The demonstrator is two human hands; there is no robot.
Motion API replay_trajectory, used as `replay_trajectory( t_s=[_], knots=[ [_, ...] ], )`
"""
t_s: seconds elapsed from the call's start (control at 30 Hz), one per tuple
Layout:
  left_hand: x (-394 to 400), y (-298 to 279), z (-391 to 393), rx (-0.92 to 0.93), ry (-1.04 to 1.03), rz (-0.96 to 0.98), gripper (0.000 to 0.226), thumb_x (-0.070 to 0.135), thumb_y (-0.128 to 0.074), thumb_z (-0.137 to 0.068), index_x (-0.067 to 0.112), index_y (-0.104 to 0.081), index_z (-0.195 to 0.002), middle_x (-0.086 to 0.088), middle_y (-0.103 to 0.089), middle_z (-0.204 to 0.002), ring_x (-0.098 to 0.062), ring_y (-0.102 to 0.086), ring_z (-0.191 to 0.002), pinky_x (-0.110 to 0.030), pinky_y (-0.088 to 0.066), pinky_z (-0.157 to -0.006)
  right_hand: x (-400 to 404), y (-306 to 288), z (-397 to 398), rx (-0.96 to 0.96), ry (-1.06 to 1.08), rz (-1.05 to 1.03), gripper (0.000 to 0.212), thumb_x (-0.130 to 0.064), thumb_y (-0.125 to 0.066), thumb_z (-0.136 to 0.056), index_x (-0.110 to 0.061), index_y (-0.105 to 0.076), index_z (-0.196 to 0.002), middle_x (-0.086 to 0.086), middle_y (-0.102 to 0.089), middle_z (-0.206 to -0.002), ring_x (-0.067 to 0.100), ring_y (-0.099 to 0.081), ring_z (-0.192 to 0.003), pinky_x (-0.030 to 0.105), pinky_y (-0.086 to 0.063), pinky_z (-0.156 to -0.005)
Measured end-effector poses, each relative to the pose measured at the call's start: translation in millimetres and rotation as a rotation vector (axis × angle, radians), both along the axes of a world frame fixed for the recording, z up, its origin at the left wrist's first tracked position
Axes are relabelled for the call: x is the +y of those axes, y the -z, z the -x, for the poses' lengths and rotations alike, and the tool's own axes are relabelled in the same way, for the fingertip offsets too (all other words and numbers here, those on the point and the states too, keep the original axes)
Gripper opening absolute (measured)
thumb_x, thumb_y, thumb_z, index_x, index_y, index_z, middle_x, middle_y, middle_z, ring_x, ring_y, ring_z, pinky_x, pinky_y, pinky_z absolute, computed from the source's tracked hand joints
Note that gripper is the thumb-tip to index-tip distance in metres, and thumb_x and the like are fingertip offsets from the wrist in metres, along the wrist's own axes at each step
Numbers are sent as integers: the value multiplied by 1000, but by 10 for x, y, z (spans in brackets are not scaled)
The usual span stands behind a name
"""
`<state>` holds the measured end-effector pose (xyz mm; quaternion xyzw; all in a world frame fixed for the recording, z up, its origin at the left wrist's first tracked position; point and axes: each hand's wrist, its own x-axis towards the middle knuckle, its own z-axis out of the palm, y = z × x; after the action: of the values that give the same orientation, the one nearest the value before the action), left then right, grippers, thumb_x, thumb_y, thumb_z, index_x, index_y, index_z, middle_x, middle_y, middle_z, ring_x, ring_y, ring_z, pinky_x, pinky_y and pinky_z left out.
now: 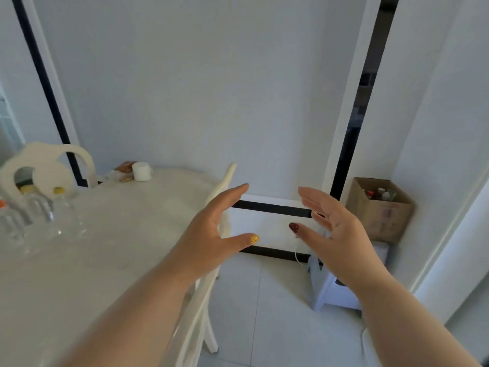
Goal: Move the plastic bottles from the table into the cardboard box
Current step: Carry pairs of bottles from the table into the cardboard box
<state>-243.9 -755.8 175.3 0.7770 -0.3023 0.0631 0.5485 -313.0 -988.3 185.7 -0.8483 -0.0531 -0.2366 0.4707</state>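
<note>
Several clear plastic bottles point(39, 207) with yellow and orange caps stand at the far left of the pale table point(111, 234). The brown cardboard box point(381, 215) sits on a white stool at the right, by the wall corner, and bottles point(381, 194) show inside it. My left hand point(211, 234) hangs in the air over the table's right edge, fingers straight and spread, holding nothing. My right hand point(333, 234) is raised over the floor between table and box, palm facing left, fingers straight and empty. Both hands are well apart from the bottles and the box.
A cream chair point(209, 287) is pushed against the table's right side under my left arm. A white roll point(141, 171) and a small packet lie at the table's back. A cut-out cream chair back point(47, 165) rises behind the bottles. The white stool point(333, 290) stands on tiled floor.
</note>
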Motion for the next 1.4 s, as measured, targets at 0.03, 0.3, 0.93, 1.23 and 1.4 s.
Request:
replay_trajectory(
  t_s=[0.03, 0.3, 0.93, 1.23, 1.4],
  knots=[
    [323, -10, 72, -8, -1, -7, 80, 33, -80, -72, 50, -45, -141, 30, -48, -146, 11, -38, -138, -24, -30, -112, 307, 28, 45, -9, -5, -12, 59, -40, -72, -82, -50, -49, -135, -26, -56, -136, -4, -47, -130, 23, -38, -108],
    [2579, 137, 434, 3, -106, -34, 73, 49, -78, -70, 48, -50, -138, 24, -53, -144, 8, -41, -137, -23, -30, -111, 2465, 222, 197, -76, -109, -164, 50, -24, -74, -85, -36, -58, -131, -22, -63, -128, -4, -55, -122, 17, -43, -102],
    [6106, 523, -704, 138, -509, -53, 29, 20, -79, -78, 33, -68, -102, 12, -72, -96, -8, -68, -88, -24, -51, -91, 6000, 598, -1861, 10, -274, -266, 26, -17, -74, -85, -33, -67, -105, -9, -71, -87, 5, -68, -81, 13, -50, -67],
    [6767, 718, -1902, 220, -517, -61, 36, 10, -79, -81, 31, -64, -106, 5, -70, -103, 4, -65, -81, -8, -47, -76, 6638, 834, -2927, 187, -167, -111, 25, -22, -74, -83, -33, -66, -105, -7, -70, -92, -2, -63, -78, 7, -46, -65],
    [6857, 986, -2793, 234, -447, -71, 42, 12, -77, -84, 35, -57, -113, 5, -60, -126, -3, -61, -105, -12, -43, -84, 6815, 1006, -3591, 246, -31, -56, 32, -29, -73, -83, -30, -65, -113, -13, -67, -98, -4, -62, -79, 10, -44, -63]
  ],
)
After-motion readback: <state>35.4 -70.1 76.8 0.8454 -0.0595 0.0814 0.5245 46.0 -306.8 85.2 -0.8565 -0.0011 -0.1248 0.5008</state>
